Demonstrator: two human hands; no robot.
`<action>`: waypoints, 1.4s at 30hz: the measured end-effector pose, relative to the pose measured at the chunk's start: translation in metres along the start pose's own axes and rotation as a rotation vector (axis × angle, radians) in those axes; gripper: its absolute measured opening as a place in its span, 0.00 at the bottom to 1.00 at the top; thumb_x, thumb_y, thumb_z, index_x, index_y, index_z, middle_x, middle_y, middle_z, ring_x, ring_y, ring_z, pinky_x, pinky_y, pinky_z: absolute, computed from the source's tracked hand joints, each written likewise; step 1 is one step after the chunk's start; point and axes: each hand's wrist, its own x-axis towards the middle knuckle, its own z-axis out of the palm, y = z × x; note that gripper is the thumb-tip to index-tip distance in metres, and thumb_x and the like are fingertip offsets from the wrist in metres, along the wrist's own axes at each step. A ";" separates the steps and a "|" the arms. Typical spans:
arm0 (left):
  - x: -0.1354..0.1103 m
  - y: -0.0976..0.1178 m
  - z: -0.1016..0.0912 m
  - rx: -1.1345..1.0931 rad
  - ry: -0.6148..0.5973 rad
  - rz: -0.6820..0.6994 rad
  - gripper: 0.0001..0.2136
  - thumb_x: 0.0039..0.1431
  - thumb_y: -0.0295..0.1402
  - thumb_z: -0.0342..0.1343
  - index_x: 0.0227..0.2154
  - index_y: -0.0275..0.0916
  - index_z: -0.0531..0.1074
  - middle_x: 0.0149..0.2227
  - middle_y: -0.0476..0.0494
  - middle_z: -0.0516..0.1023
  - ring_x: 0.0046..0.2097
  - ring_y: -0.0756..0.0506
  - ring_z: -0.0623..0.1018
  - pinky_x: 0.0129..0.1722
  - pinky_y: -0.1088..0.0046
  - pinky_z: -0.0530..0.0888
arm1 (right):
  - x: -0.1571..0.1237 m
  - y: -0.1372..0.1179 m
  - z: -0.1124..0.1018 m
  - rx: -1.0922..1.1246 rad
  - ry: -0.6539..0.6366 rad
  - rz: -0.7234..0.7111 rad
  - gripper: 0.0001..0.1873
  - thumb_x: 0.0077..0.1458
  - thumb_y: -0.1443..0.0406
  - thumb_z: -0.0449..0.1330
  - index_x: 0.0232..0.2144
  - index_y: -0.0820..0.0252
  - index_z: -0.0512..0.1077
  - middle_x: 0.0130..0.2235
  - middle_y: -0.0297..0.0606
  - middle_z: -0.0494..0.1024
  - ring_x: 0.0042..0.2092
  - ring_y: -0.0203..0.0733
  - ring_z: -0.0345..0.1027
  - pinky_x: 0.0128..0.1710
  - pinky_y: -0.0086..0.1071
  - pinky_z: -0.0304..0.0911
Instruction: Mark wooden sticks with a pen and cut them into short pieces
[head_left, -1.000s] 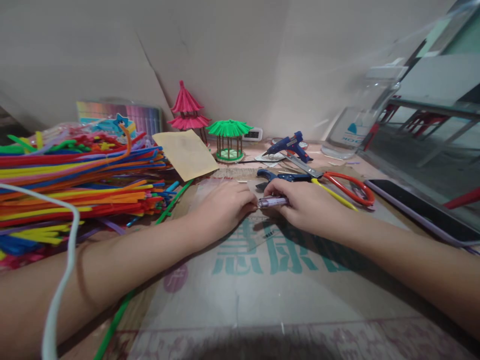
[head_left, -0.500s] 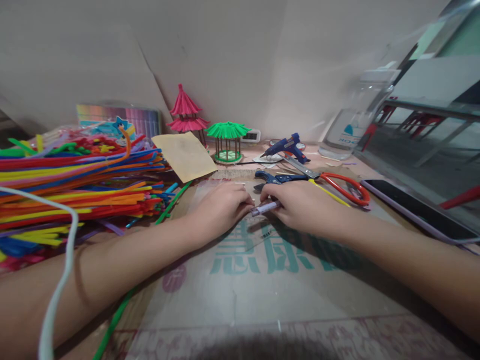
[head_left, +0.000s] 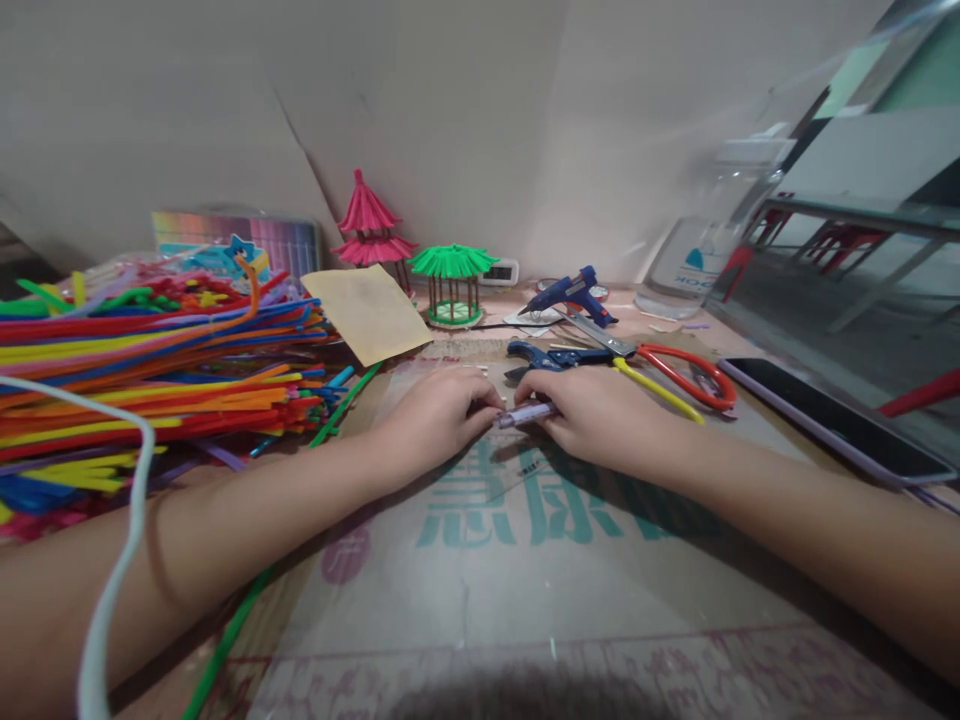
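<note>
Near the middle of the table, my right hand grips a slim pale-purple pen-like stick with a clear end. The stick points left, towards my left hand. My left thumb and fingers are pinched together right at its clear end; what lies between them is too small to make out. Both hands rest low over a clear plastic sheet with green printed characters under it. Just behind my right hand lie blue-handled cutters. Small white bits lie beyond my left fingertips.
Bundles of coloured pipe cleaners cover the left. A yellow card, green-roofed model pavilion, pink-roofed model tower and blue glue gun stand behind. Red-handled scissors, a phone and a clear bottle are on the right.
The pale stick has tilted slightly, and its clear end sits a little further left, close against my left fingertips. The rest of the scene shifts only slightly with the camera.
</note>
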 end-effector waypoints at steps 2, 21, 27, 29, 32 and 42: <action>0.001 0.000 0.001 0.006 0.006 -0.001 0.06 0.62 0.31 0.57 0.30 0.38 0.76 0.31 0.47 0.78 0.35 0.46 0.74 0.35 0.71 0.65 | 0.001 -0.001 0.001 0.004 0.032 -0.001 0.11 0.59 0.65 0.56 0.43 0.54 0.75 0.36 0.38 0.83 0.36 0.47 0.75 0.30 0.32 0.51; -0.003 0.005 0.001 0.071 0.022 -0.060 0.07 0.63 0.31 0.55 0.32 0.37 0.75 0.33 0.44 0.78 0.36 0.44 0.74 0.35 0.68 0.67 | 0.000 0.000 -0.006 -0.066 -0.055 -0.035 0.08 0.56 0.65 0.57 0.36 0.53 0.76 0.33 0.38 0.82 0.35 0.47 0.75 0.28 0.32 0.48; -0.001 0.004 0.000 0.078 0.021 -0.051 0.06 0.62 0.31 0.55 0.30 0.38 0.74 0.31 0.46 0.77 0.34 0.45 0.74 0.33 0.70 0.66 | 0.001 -0.001 0.000 -0.047 0.028 -0.062 0.11 0.59 0.66 0.54 0.42 0.56 0.74 0.36 0.40 0.83 0.36 0.48 0.75 0.29 0.33 0.49; -0.002 0.004 -0.001 0.080 0.019 -0.039 0.06 0.63 0.31 0.55 0.31 0.38 0.74 0.31 0.46 0.76 0.35 0.45 0.74 0.33 0.71 0.66 | 0.001 0.002 -0.001 -0.022 0.023 -0.079 0.10 0.58 0.66 0.55 0.40 0.55 0.74 0.36 0.39 0.83 0.36 0.47 0.74 0.29 0.32 0.49; -0.003 0.004 -0.003 0.080 0.015 -0.014 0.06 0.63 0.31 0.54 0.31 0.37 0.73 0.32 0.45 0.76 0.36 0.45 0.74 0.35 0.70 0.67 | -0.001 0.007 -0.003 0.045 0.072 -0.013 0.08 0.56 0.64 0.58 0.39 0.56 0.74 0.35 0.37 0.82 0.34 0.45 0.73 0.29 0.31 0.50; -0.002 0.001 0.001 0.079 -0.003 0.001 0.05 0.63 0.31 0.56 0.31 0.37 0.74 0.32 0.45 0.77 0.37 0.44 0.73 0.37 0.69 0.66 | 0.002 -0.001 0.000 -0.031 -0.018 -0.003 0.09 0.58 0.64 0.56 0.38 0.54 0.75 0.35 0.38 0.83 0.36 0.47 0.75 0.29 0.32 0.50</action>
